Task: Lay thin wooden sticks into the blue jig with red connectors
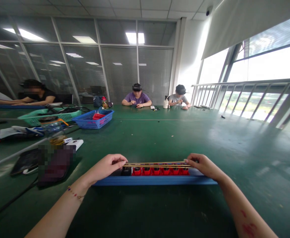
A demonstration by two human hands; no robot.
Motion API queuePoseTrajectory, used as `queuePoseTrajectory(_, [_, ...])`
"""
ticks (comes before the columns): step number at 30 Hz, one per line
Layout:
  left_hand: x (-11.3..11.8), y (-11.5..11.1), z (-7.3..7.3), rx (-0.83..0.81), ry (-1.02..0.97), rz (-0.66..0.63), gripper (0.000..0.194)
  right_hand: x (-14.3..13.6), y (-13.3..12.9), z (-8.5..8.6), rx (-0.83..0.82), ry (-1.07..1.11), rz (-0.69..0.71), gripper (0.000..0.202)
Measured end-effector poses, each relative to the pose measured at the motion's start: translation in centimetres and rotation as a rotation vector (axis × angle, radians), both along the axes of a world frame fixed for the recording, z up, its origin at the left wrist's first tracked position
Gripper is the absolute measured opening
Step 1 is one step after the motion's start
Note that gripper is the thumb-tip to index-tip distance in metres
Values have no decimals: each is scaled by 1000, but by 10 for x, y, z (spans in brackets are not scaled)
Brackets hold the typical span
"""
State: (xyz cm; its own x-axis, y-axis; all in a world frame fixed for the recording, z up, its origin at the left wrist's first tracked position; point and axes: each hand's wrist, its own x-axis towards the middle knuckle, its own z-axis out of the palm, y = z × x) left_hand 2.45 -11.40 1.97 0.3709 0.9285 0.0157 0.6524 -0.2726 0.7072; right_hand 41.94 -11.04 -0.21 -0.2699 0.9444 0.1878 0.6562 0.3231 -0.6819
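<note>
We have our left hand (110,165) pinching one end of some thin yellowish strips (157,162) between thumb and fingers, and our right hand (201,164) pinching near their other end, so that they run nearly level from hand to hand; they are too fine and close together for us to count. Just below the strips and between our two hands we see a row of red pieces (156,171) with dark tops, and a black piece (126,171) sits at the end of that row, right beside our left fingertips. The row lies in a long blue tray (157,180) on the green tabletop (145,142), the tray reaching under both our hands. We wear a thin beaded bracelet (72,193) behind the left hand. Out to the left of that hand lie a dark purple case (58,163) and a black pouch (25,158), with a clear jar (53,130) beyond them. Farther ahead of the left hand stand a blue basket (92,123) and a green basket (69,116). Well beyond both our hands, a person in purple (138,98) and a person in grey (181,99) sit at the far edge.
</note>
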Motion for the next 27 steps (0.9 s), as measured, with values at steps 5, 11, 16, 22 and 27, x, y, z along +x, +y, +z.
queuePoseTrajectory(5, [-2,2,-4,-9,-55,-4,36,13,9,-4,60,281,-225,40])
queuePoseTrajectory(11, [-3,2,-8,-23,-77,4,33,42,24,-15,48,546,-431,40])
queuePoseTrajectory(16, [-4,3,-7,18,8,9,33,34,41,-20,63,270,-409,45])
queuePoseTrajectory(22, [-14,-1,7,38,142,20,43,7,66,-16,116,-189,-80,36])
queuePoseTrajectory(27, [-16,-5,15,36,214,-38,39,-6,88,-17,36,-387,128,21])
